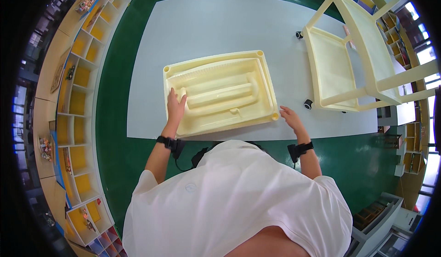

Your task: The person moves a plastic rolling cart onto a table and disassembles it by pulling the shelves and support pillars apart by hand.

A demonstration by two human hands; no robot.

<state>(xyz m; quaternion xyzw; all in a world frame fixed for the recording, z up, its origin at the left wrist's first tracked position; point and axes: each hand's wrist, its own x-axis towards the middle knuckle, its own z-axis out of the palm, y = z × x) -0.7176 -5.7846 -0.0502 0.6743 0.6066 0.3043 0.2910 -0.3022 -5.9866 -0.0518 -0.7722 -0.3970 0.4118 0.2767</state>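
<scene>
A cream plastic shelf tray [220, 68] lies on the white table in front of me, with round sockets at its corners. Inside it are pale tube-like pieces [220, 95] and a small pale part [235, 111]. My left hand [176, 104] is over the tray's left side, its thumb and fingers apart, close to the end of a tube; whether it touches the tube I cannot tell. Just off the tray's near right corner is my right hand [291, 118], fingers stretched out and holding nothing.
To the right stands a cream plastic trolley [330, 68] with shelves, posts and black casters [308, 104]. The white tabletop [220, 22] extends beyond the tray. Low shelving [78, 101] with yellow-backed compartments lines the left, above a green floor [115, 82].
</scene>
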